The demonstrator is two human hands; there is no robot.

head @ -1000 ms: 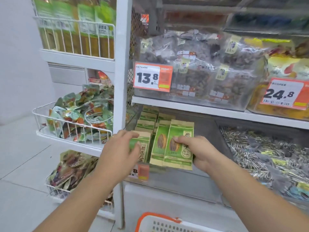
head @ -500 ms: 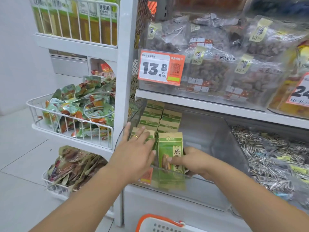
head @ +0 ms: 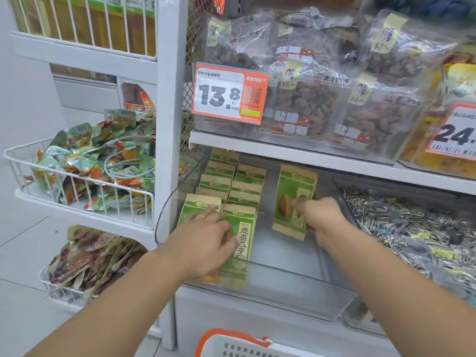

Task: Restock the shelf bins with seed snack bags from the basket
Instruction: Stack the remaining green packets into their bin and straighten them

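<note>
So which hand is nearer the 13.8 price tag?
Left. The left hand rests on the front green bags almost directly below the 13.8 price tag; the right hand holds a single green bag farther right.

An orange price tag (head: pixel 230 93) reads 13.8, another (head: pixel 457 132) begins 24; green bags (head: pixel 240 238) show 原香瓜子

left hand (head: pixel 203 240): bare, no glove
ring (head: pixel 201 215): plain gold band on one finger of the left hand, just behind the knuckle
left forearm (head: pixel 123 300): bare, with no sleeve, watch or strap in view
right hand (head: pixel 320 217): bare, no ring or glove to be seen
right forearm (head: pixel 401 287): bare, no sleeve or band in view
nails: short, unpainted so far as can be told
</note>
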